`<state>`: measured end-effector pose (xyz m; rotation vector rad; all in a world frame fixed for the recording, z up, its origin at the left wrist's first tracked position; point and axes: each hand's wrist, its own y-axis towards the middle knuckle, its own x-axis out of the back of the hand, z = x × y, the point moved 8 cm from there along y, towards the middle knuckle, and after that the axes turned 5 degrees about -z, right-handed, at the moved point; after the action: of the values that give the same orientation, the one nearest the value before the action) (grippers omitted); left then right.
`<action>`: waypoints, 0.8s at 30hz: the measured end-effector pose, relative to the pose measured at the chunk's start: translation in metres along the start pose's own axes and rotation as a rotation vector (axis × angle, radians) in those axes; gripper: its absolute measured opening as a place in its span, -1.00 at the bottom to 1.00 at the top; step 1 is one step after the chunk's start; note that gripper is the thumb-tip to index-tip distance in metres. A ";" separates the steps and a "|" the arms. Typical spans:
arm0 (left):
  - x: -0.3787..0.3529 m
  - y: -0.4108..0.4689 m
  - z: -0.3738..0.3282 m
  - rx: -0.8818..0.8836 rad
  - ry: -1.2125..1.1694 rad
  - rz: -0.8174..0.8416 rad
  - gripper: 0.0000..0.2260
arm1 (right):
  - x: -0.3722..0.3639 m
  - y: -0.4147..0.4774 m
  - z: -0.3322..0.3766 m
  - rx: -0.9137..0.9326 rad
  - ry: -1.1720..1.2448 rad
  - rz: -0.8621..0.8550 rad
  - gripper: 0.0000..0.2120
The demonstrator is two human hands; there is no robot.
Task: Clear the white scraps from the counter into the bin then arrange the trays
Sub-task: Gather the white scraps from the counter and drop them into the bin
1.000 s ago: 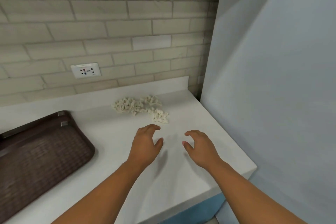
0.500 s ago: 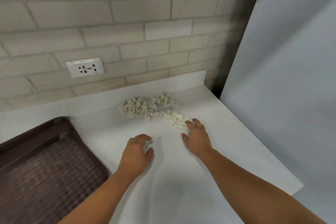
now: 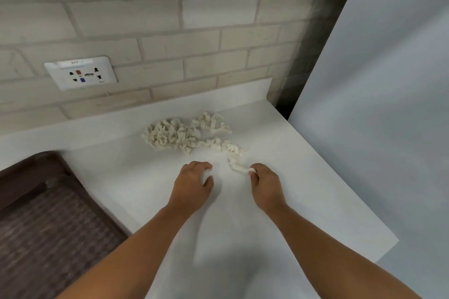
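A pile of curly white scraps lies on the white counter near the back wall, with a thin trail running toward me. My right hand is curled at the near end of that trail, its fingertips pinching a few white scraps. My left hand hovers palm down just left of it, fingers bent and apart, holding nothing. A dark brown woven tray sits at the left of the counter. No bin is in view.
A brick wall with a white power socket rises behind the counter. A tall pale grey panel closes off the right side. The counter's right edge drops off near my right forearm.
My view has moved closer to the counter. My right hand has drawn back slightly and closed its fingertips on the end scraps. My left hand has edged forward toward the pile.
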<state>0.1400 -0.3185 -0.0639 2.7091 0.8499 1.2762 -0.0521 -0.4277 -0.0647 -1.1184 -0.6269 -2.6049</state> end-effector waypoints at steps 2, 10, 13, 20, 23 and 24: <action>-0.010 0.011 -0.008 -0.022 -0.022 0.017 -0.74 | 0.015 -0.003 -0.004 -0.066 0.059 -0.003 -0.85; -0.034 0.071 -0.051 -0.151 0.144 0.035 -0.67 | 0.057 -0.021 -0.021 -0.142 0.131 0.001 -0.69; -0.048 0.091 -0.056 -0.185 0.412 0.164 -0.62 | 0.062 -0.025 -0.027 -0.164 0.130 -0.006 -0.84; -0.074 0.083 -0.065 -0.393 0.699 0.278 -0.73 | 0.035 -0.041 -0.036 -0.005 -0.328 0.103 -0.73; -0.080 0.072 -0.071 -0.445 0.634 0.267 -0.76 | 0.037 -0.043 -0.037 0.000 -0.361 0.080 -0.80; -0.081 0.069 -0.073 -0.436 0.531 0.278 -0.78 | 0.040 -0.044 -0.038 -0.034 -0.322 0.071 -0.81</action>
<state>0.0771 -0.4311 -0.0554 2.2199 0.1588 2.0077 -0.1195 -0.4087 -0.0718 -1.5586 -0.5941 -2.4036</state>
